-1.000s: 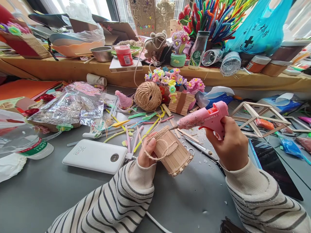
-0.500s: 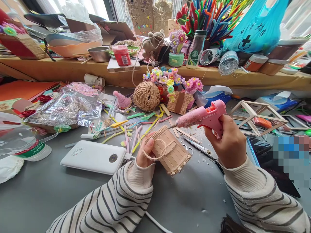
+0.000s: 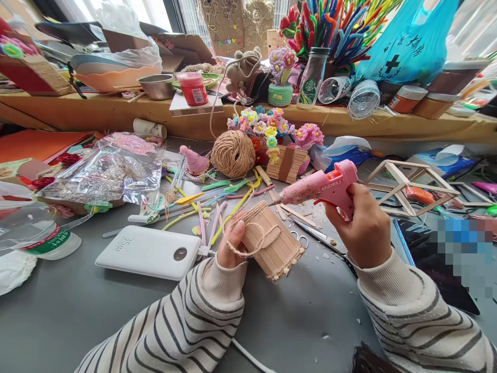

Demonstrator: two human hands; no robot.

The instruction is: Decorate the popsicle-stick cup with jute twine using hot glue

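My left hand [image 3: 232,243] is closed around a small cylinder of wooden craft sticks [image 3: 272,241], tipped on its side just above the grey table. Jute twine [image 3: 254,246] loops loosely across the sticks and over my fingers, and more twine wraps the cylinder's far rim. My right hand [image 3: 363,225] grips a pink hot glue gun [image 3: 324,187]. The gun's nozzle points left and sits right at the cylinder's upper rim. A strand of twine runs from there toward the jute twine ball [image 3: 234,153].
A white power bank [image 3: 149,253] lies left of my left hand. Scissors [image 3: 318,237] and loose sticks lie under the glue gun. Pipe cleaners [image 3: 217,202], a plastic bag [image 3: 108,173] and a wooden stick frame [image 3: 407,184] crowd the table. A cluttered shelf [image 3: 116,109] runs along the back.
Both hands, the stick cylinder and the glue gun shifted slightly up and left in the view. The grips are unchanged.
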